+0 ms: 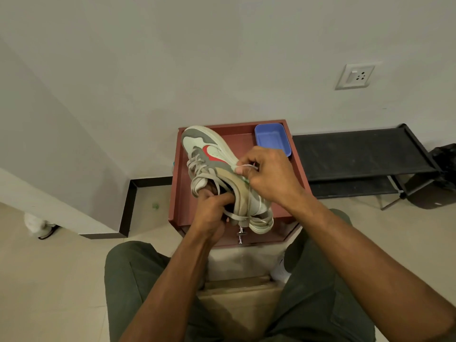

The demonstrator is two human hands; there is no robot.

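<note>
A worn white and grey sneaker [209, 154] with a red swoosh and a tan side panel is held up over a small reddish-brown cabinet [178, 193], toe pointing away from me. My left hand [212, 213] grips the shoe at its opening, with fingers inside the collar. My right hand [269, 176] is at the shoe's right side, where thumb and forefinger pinch a thin white thread or lace end [246, 166]. Loose beige laces [237, 217] hang below the heel.
A blue plastic tray [272, 138] sits at the cabinet's back right corner. A black low rack [357, 154] stands to the right, with a dark bag [444, 156] past it. A wall socket [355, 76] is above. My knees frame a stool [237, 299] below.
</note>
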